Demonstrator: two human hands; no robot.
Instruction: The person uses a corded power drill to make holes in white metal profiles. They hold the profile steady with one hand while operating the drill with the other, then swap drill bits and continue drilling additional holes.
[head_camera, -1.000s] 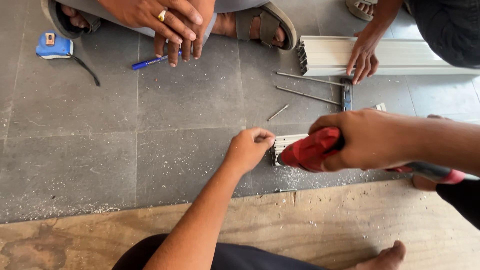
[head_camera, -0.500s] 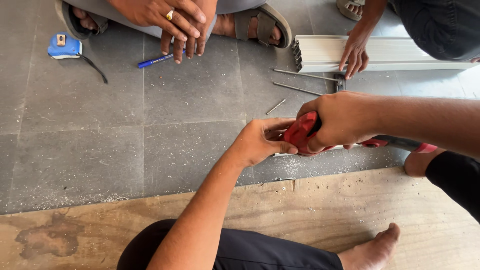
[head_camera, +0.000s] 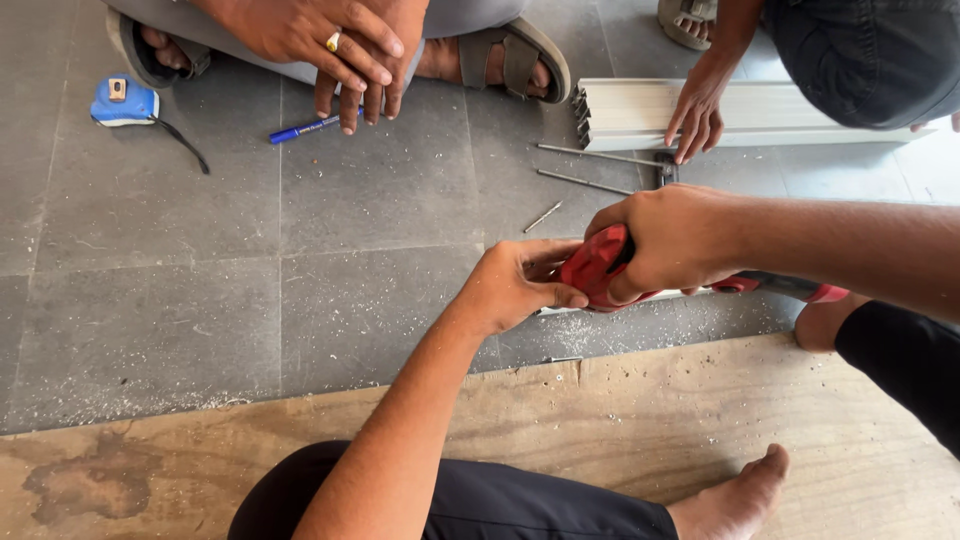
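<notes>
My right hand (head_camera: 675, 240) grips the body of a red power tool (head_camera: 598, 268), whose red and dark handle (head_camera: 790, 287) runs off to the right. My left hand (head_camera: 515, 285) reaches in from below and closes its fingers and thumb on the tool's front end. The tool lies low over a pale metal strip (head_camera: 640, 300) on the grey tiled floor, with fine white shavings (head_camera: 580, 325) beneath it. What sits at the tool's tip is hidden by my fingers.
Another person's hand (head_camera: 697, 115) rests on a white ribbed profile (head_camera: 640, 110). Two thin metal rods (head_camera: 590, 155) and a screw (head_camera: 543, 216) lie nearby. A blue tape measure (head_camera: 125, 102), a blue pen (head_camera: 310, 127), a second person's hands (head_camera: 340, 45) and a wooden board (head_camera: 600, 430) surround me.
My right hand brought the red tool leftward to my left hand, which went from pinching the strip's end to closing on the tool's front.
</notes>
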